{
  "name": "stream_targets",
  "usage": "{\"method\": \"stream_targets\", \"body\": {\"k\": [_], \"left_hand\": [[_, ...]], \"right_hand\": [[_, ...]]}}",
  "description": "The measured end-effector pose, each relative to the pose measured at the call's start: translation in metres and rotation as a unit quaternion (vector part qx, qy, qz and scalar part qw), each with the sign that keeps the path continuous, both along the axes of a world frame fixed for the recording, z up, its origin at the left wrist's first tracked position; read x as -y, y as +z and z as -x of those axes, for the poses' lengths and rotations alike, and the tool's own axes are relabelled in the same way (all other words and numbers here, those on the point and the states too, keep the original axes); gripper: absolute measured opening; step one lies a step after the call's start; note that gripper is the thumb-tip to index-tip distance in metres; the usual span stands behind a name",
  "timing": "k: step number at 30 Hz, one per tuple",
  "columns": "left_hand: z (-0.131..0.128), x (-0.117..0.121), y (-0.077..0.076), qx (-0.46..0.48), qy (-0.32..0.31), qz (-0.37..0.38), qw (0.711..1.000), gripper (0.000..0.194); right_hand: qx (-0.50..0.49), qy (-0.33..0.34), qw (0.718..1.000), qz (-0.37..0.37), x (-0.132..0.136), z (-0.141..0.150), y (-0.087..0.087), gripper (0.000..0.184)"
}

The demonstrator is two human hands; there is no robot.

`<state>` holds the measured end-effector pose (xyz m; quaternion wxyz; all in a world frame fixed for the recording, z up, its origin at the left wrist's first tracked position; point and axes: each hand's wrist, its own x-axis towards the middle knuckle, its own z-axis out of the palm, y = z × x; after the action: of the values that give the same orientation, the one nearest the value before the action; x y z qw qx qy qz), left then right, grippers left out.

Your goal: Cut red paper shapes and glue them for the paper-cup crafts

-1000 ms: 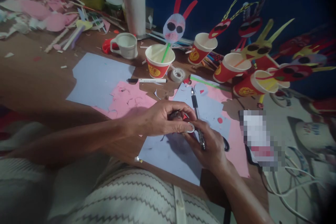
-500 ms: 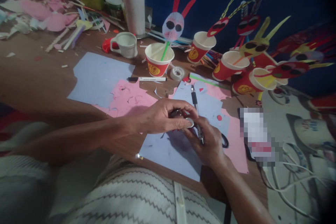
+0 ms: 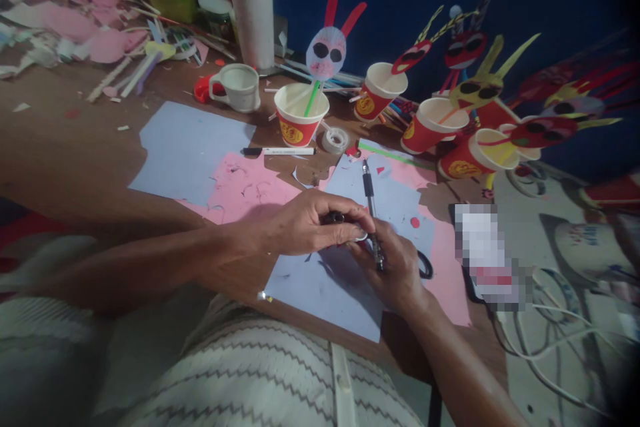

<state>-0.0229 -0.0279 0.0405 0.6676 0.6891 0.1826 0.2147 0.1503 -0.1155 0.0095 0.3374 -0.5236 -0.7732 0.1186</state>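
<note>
My left hand [image 3: 307, 225] is curled around a small dark object with a red scrap and pinches it against a small white ring [image 3: 361, 237]. My right hand [image 3: 395, 270] meets it from the right, fingers closed, with a black pen [image 3: 371, 207] tucked between them and pointing away from me. Both hands hover over a lilac paper sheet [image 3: 325, 287] lying on pink paper [image 3: 250, 190]. Black scissors [image 3: 425, 265] lie partly hidden under my right hand.
Several red paper cups hold paper rabbit faces on sticks; the nearest cup [image 3: 300, 113] stands behind the hands. A white marker [image 3: 280, 151], a tape roll [image 3: 335, 140], a white mug [image 3: 239, 87] and a white tube [image 3: 250, 3] stand further back. Paper scraps litter the far left; cables lie right.
My hands have drawn slightly closer together, and the left thumb now covers more of the white ring. The view shifted a little.
</note>
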Motion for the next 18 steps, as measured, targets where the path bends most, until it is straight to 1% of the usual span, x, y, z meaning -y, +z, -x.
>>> {"method": "stream_targets", "body": {"k": [4, 8, 13, 18], "left_hand": [[-0.0005, -0.0001, 0.0008, -0.018, 0.006, 0.013, 1.000, 0.014], [-0.0006, -0.0004, 0.0001, -0.007, 0.001, 0.017, 1.000, 0.013], [0.0001, -0.0005, -0.0011, 0.001, 0.001, 0.011, 1.000, 0.012], [0.0008, -0.0012, 0.0000, -0.003, 0.003, -0.003, 1.000, 0.013]], "right_hand": [[0.009, 0.008, 1.000, 0.007, -0.0007, -0.0019, 0.0004, 0.036], [0.013, 0.012, 1.000, 0.006, -0.0006, -0.0031, -0.0011, 0.039], [0.017, 0.012, 1.000, 0.002, 0.0001, -0.0037, -0.0043, 0.039], [0.024, 0.015, 1.000, 0.011, -0.0010, -0.0044, -0.0037, 0.036]]}}
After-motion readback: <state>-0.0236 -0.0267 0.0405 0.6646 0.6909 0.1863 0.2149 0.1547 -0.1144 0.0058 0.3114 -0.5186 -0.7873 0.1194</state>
